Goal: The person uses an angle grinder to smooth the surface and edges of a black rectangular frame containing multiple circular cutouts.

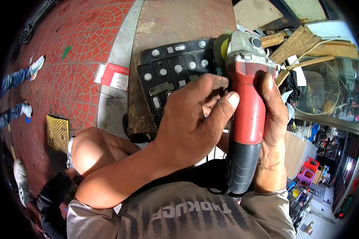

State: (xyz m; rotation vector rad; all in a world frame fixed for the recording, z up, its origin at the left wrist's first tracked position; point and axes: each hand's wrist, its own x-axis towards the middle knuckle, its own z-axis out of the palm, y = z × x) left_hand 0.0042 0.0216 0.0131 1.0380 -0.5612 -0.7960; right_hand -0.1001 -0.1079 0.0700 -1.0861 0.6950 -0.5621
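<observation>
1. The right hand is wrapped around the red body of an angle grinder; its thumb lies along the right side and the fingers are hidden behind the tool.
2. The left hand is curled over the grinder's left side, thumb pressed on the red casing, the other fingers bent toward the head. Whether they grip a side handle is hidden by the hand itself.
3. The grinder lies lengthwise from the chest toward the bench, grey head farthest away. Only a yellow-green edge of the disc shows beside the head; the rest is covered.
4. Under the head lies a black plate with metal studs and slots, on a worn bench top. The left hand hides the plate's near part, and where disc meets plate cannot be made out.
5. Wood scraps are piled at right, bent by the lens.
6. At the left edge, other people's legs and shoes are cut off.
</observation>
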